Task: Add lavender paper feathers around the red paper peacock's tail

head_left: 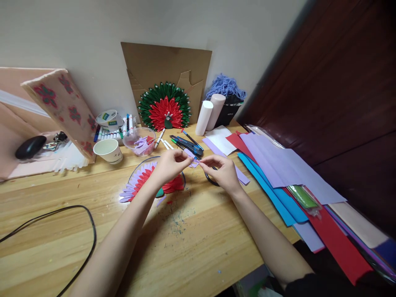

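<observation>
We are working over a pale wooden desk [198, 255]. At its rear, a brown flat cardboard sheet [163, 60] is standing upright. To the right, broad lilac paper sheets [275, 161] are overlapping red and blue ones. Partly behind our left forearm, a fan of lilac and red paper petals [140, 179] is lying on the desk. Our left hand [173, 165] and right hand [223, 171] are keeping their fingertips narrow. Between them, just right of the fan, we are pinching a small lilac paper strip [196, 161].
</observation>
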`<control>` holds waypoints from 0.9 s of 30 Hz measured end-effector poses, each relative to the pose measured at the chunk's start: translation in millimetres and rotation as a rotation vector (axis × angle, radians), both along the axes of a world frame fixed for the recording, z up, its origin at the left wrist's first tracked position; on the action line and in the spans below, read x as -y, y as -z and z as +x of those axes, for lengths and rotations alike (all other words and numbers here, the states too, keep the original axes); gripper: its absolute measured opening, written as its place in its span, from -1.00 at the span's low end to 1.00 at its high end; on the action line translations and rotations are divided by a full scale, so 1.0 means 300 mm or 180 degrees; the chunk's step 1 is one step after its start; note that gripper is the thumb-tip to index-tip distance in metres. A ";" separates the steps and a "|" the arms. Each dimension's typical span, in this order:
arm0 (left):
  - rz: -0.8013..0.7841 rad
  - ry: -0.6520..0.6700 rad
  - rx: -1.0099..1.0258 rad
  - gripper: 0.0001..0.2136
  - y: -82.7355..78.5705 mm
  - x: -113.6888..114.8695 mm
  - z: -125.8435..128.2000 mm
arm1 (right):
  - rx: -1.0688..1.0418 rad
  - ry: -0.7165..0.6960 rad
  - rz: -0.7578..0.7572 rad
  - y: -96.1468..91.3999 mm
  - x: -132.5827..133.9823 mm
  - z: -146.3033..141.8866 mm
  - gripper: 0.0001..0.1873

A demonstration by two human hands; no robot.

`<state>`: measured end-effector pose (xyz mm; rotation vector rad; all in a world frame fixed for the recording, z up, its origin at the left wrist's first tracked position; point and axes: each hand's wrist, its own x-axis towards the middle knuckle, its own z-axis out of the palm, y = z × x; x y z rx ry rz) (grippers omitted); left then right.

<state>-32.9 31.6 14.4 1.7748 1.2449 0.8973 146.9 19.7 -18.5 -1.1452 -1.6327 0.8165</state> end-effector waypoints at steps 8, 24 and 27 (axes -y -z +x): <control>-0.0123 0.0011 0.0344 -0.83 0.014 -0.001 0.008 | 0.0248 0.0078 0.0428 -0.002 0.010 -0.007 -0.92; -0.0298 0.0215 0.0759 -0.88 0.022 0.005 0.030 | 0.0487 0.0038 0.1020 -0.003 0.023 -0.019 -0.94; -0.0302 0.0200 0.0777 -0.85 0.028 0.004 0.033 | 0.0533 0.0036 0.1075 -0.006 0.025 -0.022 -0.95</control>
